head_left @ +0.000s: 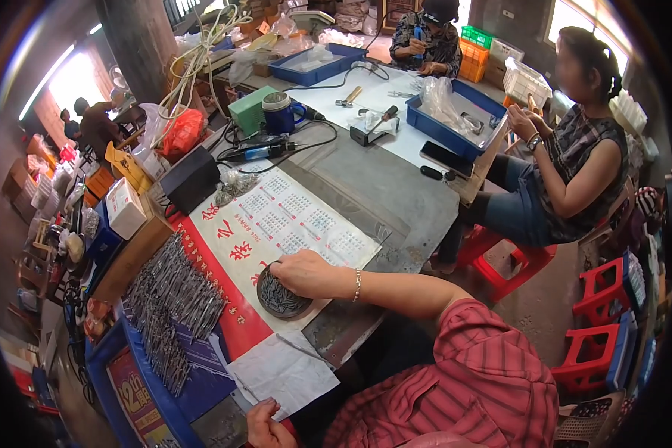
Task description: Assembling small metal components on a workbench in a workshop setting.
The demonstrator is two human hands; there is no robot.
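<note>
right hand [311, 275] over dish [285, 315] of metal pieces [279, 297], left hand [267, 428] near white sheet [285, 373], both grips unclear

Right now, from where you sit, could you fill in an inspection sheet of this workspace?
Surface: grey table, partly covered by a printed sheet.
Job's things: round dish of small dark metal pieces; slim metal rods piled to its left.
Clutter: blue mug, black phone.
Hands: right hand at the dish, fingertips hidden; left hand near white paper, grip unclear.
Cables: black cable near the mug; pale cords bundled by the pillar.
Surroundings: co-workers, red stools.
</note>
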